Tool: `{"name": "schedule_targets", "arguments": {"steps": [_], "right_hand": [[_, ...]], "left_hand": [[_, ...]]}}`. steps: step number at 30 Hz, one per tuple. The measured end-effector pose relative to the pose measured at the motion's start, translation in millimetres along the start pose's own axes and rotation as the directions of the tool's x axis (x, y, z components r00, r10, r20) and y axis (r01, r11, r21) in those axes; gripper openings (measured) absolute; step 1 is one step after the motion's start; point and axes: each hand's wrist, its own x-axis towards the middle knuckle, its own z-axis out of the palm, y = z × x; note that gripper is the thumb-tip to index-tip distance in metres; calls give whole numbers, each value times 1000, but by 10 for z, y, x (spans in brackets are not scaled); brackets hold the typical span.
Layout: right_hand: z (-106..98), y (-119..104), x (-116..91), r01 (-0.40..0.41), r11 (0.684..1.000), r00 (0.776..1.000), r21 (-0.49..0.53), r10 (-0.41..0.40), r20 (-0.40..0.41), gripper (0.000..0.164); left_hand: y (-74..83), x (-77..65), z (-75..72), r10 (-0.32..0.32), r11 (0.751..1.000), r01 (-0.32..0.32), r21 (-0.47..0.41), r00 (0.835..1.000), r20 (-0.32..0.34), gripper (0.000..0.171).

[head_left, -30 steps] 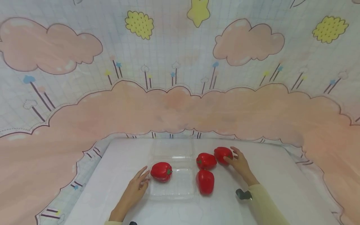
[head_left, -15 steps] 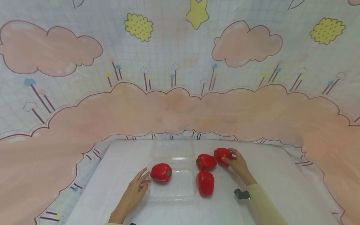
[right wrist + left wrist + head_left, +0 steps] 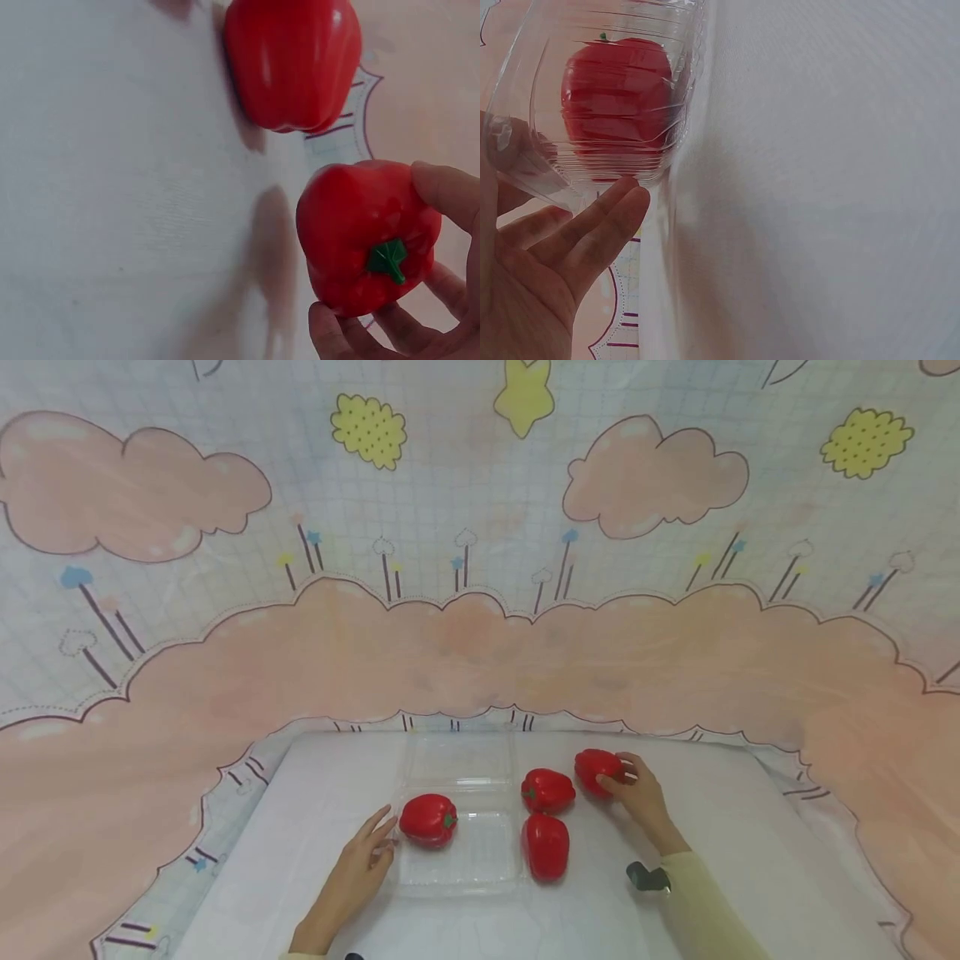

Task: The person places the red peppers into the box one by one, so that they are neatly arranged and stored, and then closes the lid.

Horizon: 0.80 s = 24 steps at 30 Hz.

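In the head view my right hand (image 3: 637, 793) grips a red bell pepper (image 3: 595, 770) at the table's back right. The right wrist view shows this pepper (image 3: 360, 232) with its green stem, thumb on one side and fingers on the other, its shadow apart from it. My left hand (image 3: 360, 864) rests with extended fingers at the left side of a clear plastic clamshell container (image 3: 480, 881). Its fingertips (image 3: 634, 196) are right at the ribbed wall in the left wrist view. One red bell pepper (image 3: 427, 820) lies in the left of the container's base.
Two more red bell peppers, one behind (image 3: 549, 791) and one in front (image 3: 546, 847), lie just right of the container. The container's lid (image 3: 459, 758) lies open toward the back. A patterned cloth (image 3: 480, 652) hangs behind the white table (image 3: 315, 777).
My right hand has closed round the back right bell pepper and shifted it slightly right and up. The left hand and the other peppers have stayed in place.
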Motion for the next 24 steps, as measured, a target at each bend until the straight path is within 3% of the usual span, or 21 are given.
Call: {"name": "schedule_targets", "arguments": {"steps": [8, 24], "right_hand": [[-106, -117, -96, -5, 1000, 1000, 22, 6, -21, 79], [-231, -297, -316, 101, 994, 993, 49, -99, -57, 74]], "left_hand": [[4, 28, -21, -1, 1000, 1, 4, 1000, 12, 48], [0, 4, -15, 3, 1000, -3, -5, 1000, 4, 48]]}}
